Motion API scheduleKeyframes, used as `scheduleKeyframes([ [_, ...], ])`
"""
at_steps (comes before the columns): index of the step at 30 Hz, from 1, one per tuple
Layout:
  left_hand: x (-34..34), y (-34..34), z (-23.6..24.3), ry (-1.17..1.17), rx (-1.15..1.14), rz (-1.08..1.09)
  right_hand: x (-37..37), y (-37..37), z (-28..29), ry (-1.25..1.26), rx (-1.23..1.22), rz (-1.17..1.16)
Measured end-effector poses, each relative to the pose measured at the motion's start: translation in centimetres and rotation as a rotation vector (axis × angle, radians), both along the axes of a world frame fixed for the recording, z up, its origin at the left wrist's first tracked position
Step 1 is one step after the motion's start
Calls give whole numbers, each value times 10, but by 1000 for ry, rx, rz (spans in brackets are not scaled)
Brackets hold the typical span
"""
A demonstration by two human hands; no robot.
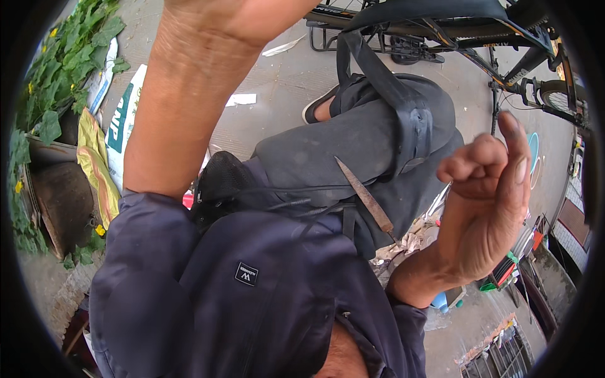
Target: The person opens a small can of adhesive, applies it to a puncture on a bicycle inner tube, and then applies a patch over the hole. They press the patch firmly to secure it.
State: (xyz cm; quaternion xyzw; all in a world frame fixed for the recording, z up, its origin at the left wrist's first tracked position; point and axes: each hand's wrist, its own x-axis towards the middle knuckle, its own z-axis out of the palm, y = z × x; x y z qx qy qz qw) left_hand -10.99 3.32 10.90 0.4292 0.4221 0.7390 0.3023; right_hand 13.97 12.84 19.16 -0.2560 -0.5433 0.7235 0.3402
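My left hand [236,16] is raised at the top edge, its fingers cut off from view. My right hand [488,189] is raised at the right with nothing visible in it, some fingers bent and others apart. A black rubber inner tube [378,82] loops down from beside the bicycle [441,25] onto my bent knee, with a flattened, marked section [416,129]. A rusty, tapered flat file [364,195] lies point upward across my dark trousers [302,138], left of my right hand. A black mesh item [220,179] sits by my left hip.
At left are leafy plants [53,75], white sacks [126,94], a crumpled yellow sack [91,164] and a dark container [53,201]. Assorted clutter [504,271] and a metal grate [498,353] lie at right. Paper scraps [241,99] are on the ground.
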Motion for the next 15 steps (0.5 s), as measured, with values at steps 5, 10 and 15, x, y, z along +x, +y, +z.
scheduleKeyframes([
  [5, -13, -41, -123, -6, -897, 332, 82, 80, -35, -68, 68, -179],
  [10, -14, -105, -277, -11, -1504, 67, 109, 94, -76, -265, 35, -391],
  [15, -7, -168, -366, 532, -1730, 0, 110, 97, -90, -339, -9, -404],
])
